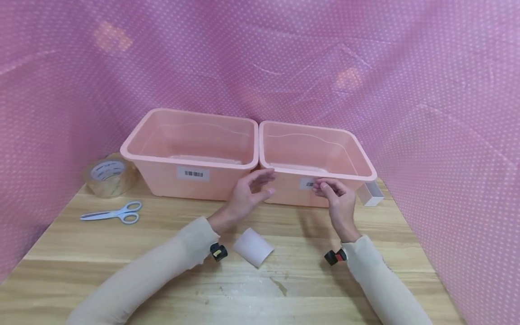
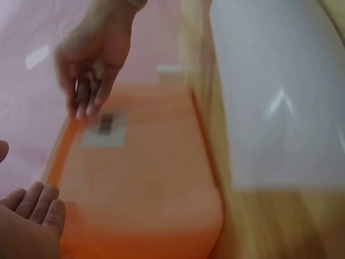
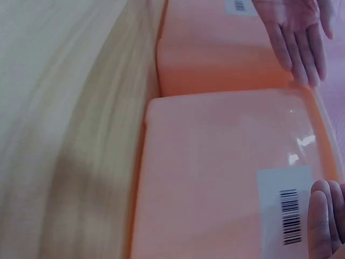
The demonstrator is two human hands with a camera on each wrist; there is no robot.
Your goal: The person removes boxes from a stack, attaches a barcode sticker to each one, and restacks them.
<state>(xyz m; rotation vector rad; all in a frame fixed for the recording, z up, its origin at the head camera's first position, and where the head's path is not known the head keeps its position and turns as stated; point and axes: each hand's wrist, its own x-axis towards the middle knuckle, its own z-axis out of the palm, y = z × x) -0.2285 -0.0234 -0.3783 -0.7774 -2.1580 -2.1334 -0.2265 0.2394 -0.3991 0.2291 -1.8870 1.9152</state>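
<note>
My left hand point(image 1: 248, 192) hovers before the seam between two pink plastic bins, its fingers relaxed and slightly bent. The left bin point(image 1: 158, 176) and the right bin point(image 1: 284, 189) stand side by side, each with a white barcode label point(image 3: 288, 216) on the front. My right hand point(image 1: 340, 203) is in front of the right bin, loosely curled beside its label and partly covering it in the head view; nothing shows in its fingers. Below the left hand, a curved white card point(image 1: 253, 247) lies on the table; it looms large in the left wrist view.
Light blue scissors point(image 1: 115, 213) lie at the left of the wooden table point(image 1: 195, 289), with a roll of clear tape point(image 1: 107, 178) behind them. A small white box point(image 1: 370, 195) stands by the right bin. Pink dotted cloth point(image 1: 243, 54) hangs around the back and sides.
</note>
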